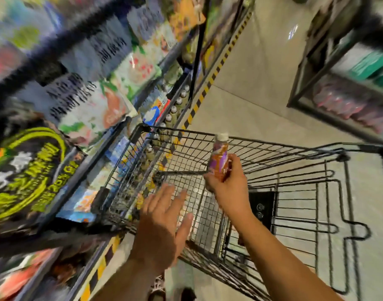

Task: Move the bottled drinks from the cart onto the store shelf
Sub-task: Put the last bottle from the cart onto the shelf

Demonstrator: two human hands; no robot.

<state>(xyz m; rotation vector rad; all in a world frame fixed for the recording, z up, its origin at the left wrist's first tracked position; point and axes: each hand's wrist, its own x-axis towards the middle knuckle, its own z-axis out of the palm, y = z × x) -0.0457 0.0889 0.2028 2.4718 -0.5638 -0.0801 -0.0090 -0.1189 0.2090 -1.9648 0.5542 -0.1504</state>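
My right hand (227, 181) grips a small bottled drink (218, 158) with a white cap and an orange and purple label, held upright over the black wire cart (273, 161). My left hand (162, 222) hovers with straight, spread fingers above the cart's near left corner and holds nothing. The cart's basket looks empty of bottles. A row of white-capped bottles (173, 111) stands on a low store shelf (182, 88) to the left, past the cart's far corner.
Shelves packed with blurred snack bags (82, 101) fill the left side. A yellow and black striped strip (210, 81) runs along the shelf base. Another dark-framed rack (342, 88) stands at the upper right. Grey tiled floor lies between.
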